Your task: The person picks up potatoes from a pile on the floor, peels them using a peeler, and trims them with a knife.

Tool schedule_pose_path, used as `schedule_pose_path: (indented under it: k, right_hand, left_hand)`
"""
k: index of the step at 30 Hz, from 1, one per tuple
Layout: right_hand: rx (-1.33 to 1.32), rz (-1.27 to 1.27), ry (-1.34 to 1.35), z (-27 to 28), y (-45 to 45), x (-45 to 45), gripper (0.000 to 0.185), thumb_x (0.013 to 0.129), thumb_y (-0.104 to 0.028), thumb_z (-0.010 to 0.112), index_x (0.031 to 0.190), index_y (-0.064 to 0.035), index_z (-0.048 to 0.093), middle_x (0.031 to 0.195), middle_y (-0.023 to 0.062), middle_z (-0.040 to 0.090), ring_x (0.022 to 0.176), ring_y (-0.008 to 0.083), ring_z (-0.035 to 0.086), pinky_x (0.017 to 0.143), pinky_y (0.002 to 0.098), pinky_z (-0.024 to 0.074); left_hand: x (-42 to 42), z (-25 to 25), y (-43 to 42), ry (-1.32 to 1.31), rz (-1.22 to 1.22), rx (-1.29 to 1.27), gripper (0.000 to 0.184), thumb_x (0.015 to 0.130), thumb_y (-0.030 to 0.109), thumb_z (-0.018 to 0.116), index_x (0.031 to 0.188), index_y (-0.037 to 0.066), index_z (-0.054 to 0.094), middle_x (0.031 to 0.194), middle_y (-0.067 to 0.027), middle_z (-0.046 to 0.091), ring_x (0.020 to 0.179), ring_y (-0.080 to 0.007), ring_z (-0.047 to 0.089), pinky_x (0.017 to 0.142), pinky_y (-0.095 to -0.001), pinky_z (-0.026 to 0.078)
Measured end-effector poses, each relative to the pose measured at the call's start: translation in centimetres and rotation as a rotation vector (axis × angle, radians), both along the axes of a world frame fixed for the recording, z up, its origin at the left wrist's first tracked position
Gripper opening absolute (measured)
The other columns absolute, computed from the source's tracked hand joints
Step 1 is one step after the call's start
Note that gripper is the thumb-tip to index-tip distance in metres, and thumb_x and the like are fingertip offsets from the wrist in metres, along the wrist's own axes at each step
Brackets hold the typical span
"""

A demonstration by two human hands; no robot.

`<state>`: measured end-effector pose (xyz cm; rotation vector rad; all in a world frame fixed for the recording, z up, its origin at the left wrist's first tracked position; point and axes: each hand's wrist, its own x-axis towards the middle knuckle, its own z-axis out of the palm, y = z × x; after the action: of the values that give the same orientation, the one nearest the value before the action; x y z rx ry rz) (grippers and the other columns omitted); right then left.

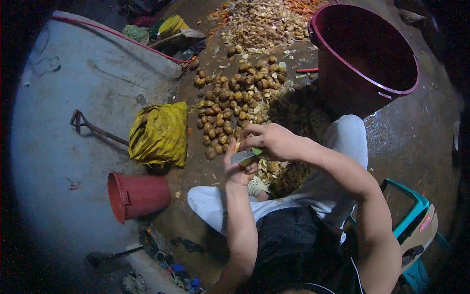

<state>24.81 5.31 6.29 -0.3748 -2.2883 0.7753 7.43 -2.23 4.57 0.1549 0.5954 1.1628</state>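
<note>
My right hand (274, 139) grips a knife by its green handle (257, 151), with the broad grey blade (242, 156) lying across my left palm. My left hand (238, 169) is cupped below, fingers curled around a pale yellow potato (238, 146), which is mostly hidden by both hands. Just beyond my hands, many brown, round, potato-like vegetables (225, 105) are spread on the floor. Pale peelings (271, 169) lie beneath my right hand, between my legs.
A large dark red tub (316, 29) stands at the upper right. Peelings (264, 22) and orange scraps (298, 7) are heaped at the back. On the left are a yellow sack (159, 134), a shovel (100, 131) and a red bucket (147, 195). A teal-framed object (416, 201) sits at the right.
</note>
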Motion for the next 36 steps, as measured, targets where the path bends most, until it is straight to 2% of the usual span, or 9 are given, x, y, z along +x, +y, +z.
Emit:
schedule_pose_path:
  k: [5, 10, 15, 17, 21, 25, 28, 29, 36]
  right_hand:
    - [-0.064, -0.045, -0.157, 0.7, -0.3, 0.2, 0.036, 0.073, -0.011, 0.066, 0.107, -0.0049, 0.058, 0.101, 0.0151, 0.056, 0.089, 0.0387, 0.06, 0.077, 0.0477, 0.0496]
    - [-0.162, -0.095, 0.12, -0.1, 0.9, 0.8, 0.039, 0.066, -0.017, 0.074, 0.097, 0.0002, 0.056, 0.088, 0.0184, 0.058, 0.082, 0.0397, 0.058, 0.072, 0.0437, 0.0485]
    - [-0.217, -0.414, -0.304, 0.3, 1.4, 1.9, 0.036, 0.081, -0.028, 0.067, 0.094, 0.0026, 0.054, 0.083, 0.0238, 0.06, 0.081, 0.0418, 0.06, 0.069, 0.0492, 0.0473]
    - [-0.264, -0.344, -0.437, -1.1, 1.4, 1.5, 0.034, 0.078, -0.024, 0.065, 0.097, 0.0021, 0.053, 0.073, 0.0245, 0.062, 0.074, 0.0435, 0.063, 0.067, 0.0497, 0.0513]
    - [-0.226, -0.149, -0.352, -2.2, 0.9, 0.8, 0.034, 0.076, -0.009, 0.061, 0.106, 0.0011, 0.05, 0.073, 0.0256, 0.062, 0.074, 0.0439, 0.062, 0.067, 0.0514, 0.0504]
    - [-0.307, -0.024, -0.201, -3.4, -0.4, -0.7, 0.026, 0.09, -0.022, 0.058, 0.104, -0.0024, 0.049, 0.067, 0.0232, 0.058, 0.068, 0.0451, 0.058, 0.061, 0.0528, 0.0443]
    - [-0.226, -0.016, -0.268, -2.1, -1.6, -1.5, 0.049, 0.088, -0.018, 0.055, 0.13, 0.0002, 0.04, 0.072, 0.0245, 0.062, 0.071, 0.0432, 0.063, 0.061, 0.0526, 0.0485]
    - [-0.173, -0.024, -0.303, -1.5, -2.0, -1.6, 0.056, 0.09, -0.021, 0.052, 0.138, -0.0011, 0.034, 0.074, 0.0229, 0.063, 0.071, 0.0424, 0.063, 0.061, 0.0522, 0.049]
    - [-0.081, -0.11, -0.41, -0.8, -2.4, -1.6, 0.052, 0.087, -0.016, 0.049, 0.135, -0.0018, 0.037, 0.089, 0.0204, 0.062, 0.075, 0.0388, 0.065, 0.061, 0.0495, 0.0522]
  left_hand:
    - [0.1, -0.1, 0.3, 0.031, 0.206, -0.071, 0.043, 0.097, 0.045, 0.041, 0.113, 0.009, 0.059, 0.089, -0.0143, 0.068, 0.041, -0.0169, 0.054, 0.031, -0.0238, 0.039]
    - [-1.2, -0.2, 0.3, 0.063, 0.162, 0.152, 0.049, 0.098, 0.046, 0.04, 0.119, 0.004, 0.055, 0.093, -0.0139, 0.066, 0.052, -0.0133, 0.055, 0.033, -0.0192, 0.037]
    - [-2.8, -2.1, 0.4, -0.023, 0.239, 0.056, 0.05, 0.099, 0.043, 0.037, 0.129, 0.004, 0.049, 0.096, -0.0155, 0.056, 0.056, -0.015, 0.045, 0.035, -0.0173, 0.033]
    - [-3.1, -2.4, 0.0, -0.24, 0.244, 0.009, 0.048, 0.099, 0.038, 0.036, 0.132, 0.005, 0.046, 0.1, -0.0217, 0.056, 0.061, -0.0174, 0.044, 0.036, -0.0182, 0.034]
    - [-3.7, -3.5, -0.4, -0.172, 0.26, 0.016, 0.052, 0.097, 0.043, 0.037, 0.129, 0.004, 0.049, 0.108, -0.0264, 0.058, 0.058, -0.019, 0.044, 0.043, -0.0225, 0.04]
    - [-3.4, -3.5, -0.5, 0.026, 0.347, 0.039, 0.051, 0.094, 0.05, 0.039, 0.117, 0.008, 0.058, 0.1, -0.0191, 0.064, 0.057, -0.0179, 0.049, 0.041, -0.0286, 0.041]
    - [-0.3, 0.4, -0.1, 0.355, 0.542, -0.115, 0.051, 0.095, 0.05, 0.038, 0.116, 0.009, 0.058, 0.099, -0.0161, 0.065, 0.062, -0.0188, 0.055, 0.044, -0.03, 0.046]
    - [-1.9, -1.1, -0.5, 0.236, 0.397, 0.055, 0.051, 0.095, 0.05, 0.038, 0.115, 0.008, 0.058, 0.1, -0.0146, 0.066, 0.069, -0.0199, 0.06, 0.048, -0.0327, 0.051]
    - [-0.9, 0.3, -0.5, 0.27, 0.414, 0.088, 0.048, 0.098, 0.045, 0.033, 0.115, 0.007, 0.056, 0.106, -0.022, 0.064, 0.059, -0.0163, 0.057, 0.051, -0.0307, 0.049]
